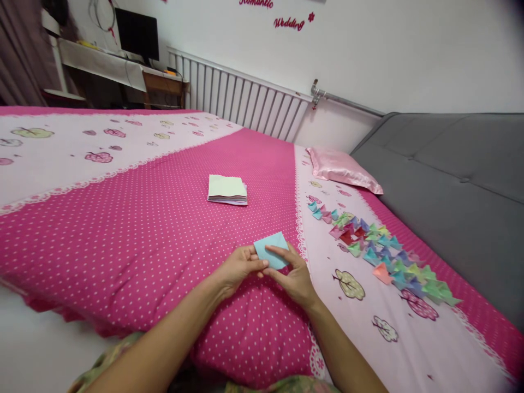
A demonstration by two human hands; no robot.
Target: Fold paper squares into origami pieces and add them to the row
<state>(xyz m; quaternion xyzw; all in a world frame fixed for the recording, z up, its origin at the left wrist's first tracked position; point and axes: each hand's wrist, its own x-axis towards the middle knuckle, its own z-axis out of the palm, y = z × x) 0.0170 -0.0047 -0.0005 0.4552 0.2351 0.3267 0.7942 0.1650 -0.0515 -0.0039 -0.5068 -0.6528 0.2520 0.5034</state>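
Note:
A light blue sheet of folded paper (pixel 271 250) is held between my two hands, above the near edge of the pink dotted bedspread (pixel 180 234). My left hand (pixel 241 267) pinches its lower left corner, thumb on top and fingers behind. Across its right side lie the fingers of my right hand (pixel 295 273), with the thumb at the lower edge. Farther off on the bed rests a stack of square paper (pixel 227 189), pale green on top. To the right stand several rows of small folded paper boats (pixel 372 240) in many colours.
A pink satin pillow (pixel 344 168) lies by the grey padded headboard (pixel 446 174). Behind the bed, a white radiator (pixel 241 93) runs along the wall. A desk (pixel 106 68) with a black monitor (pixel 137 34) stands at the back left.

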